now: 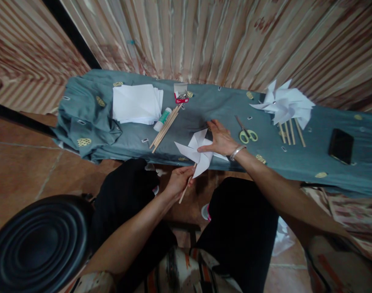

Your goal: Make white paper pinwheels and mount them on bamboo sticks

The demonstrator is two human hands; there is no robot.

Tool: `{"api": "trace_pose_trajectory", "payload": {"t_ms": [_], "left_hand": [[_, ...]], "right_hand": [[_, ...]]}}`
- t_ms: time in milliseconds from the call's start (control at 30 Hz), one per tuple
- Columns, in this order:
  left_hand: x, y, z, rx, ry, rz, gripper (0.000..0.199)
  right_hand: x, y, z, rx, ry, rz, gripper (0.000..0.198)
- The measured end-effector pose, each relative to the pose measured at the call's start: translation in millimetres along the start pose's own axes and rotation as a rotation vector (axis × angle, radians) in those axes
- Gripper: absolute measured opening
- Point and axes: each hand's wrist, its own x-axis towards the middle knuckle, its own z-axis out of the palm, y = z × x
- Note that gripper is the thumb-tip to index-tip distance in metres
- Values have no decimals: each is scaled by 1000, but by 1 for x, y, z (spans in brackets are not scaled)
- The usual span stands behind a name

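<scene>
A white paper pinwheel [195, 151] on a thin wooden stick [183, 195] lies at the front edge of the cloth-covered surface. My left hand [179, 181] is closed around the stick just below the paper blades. Over the pinwheel's right side, my right hand [220, 138] is spread, its thumb resting on the paper near the centre and its fingers reaching onto the cloth beyond. Right of that hand are scissors [247, 132] with light green handles. Several loose wooden sticks [166, 128] lie to the left, beside a glue stick [163, 119].
White paper sheets [135, 103] are stacked at the back left, with a small red box of metal pins [181, 97] near them. Several pinwheels [285, 103] lie at the right, then a black phone [341, 145]. A black round stool [39, 244] stands at lower left.
</scene>
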Motion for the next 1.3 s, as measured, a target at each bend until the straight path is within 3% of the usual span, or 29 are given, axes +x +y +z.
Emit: {"api": "trace_pose_trajectory", "payload": {"t_ms": [200, 700, 1300], "left_hand": [[0, -1, -2, -2, -22, -10, 34], [1, -1, 1, -10, -2, -9, 38], [4, 0, -6, -2, -26, -23, 46]], "right_hand": [[1, 4, 5, 25, -49, 17, 121], [1, 13, 19, 47, -21, -9, 111], [-3, 11, 14, 26, -74, -15, 108]]}}
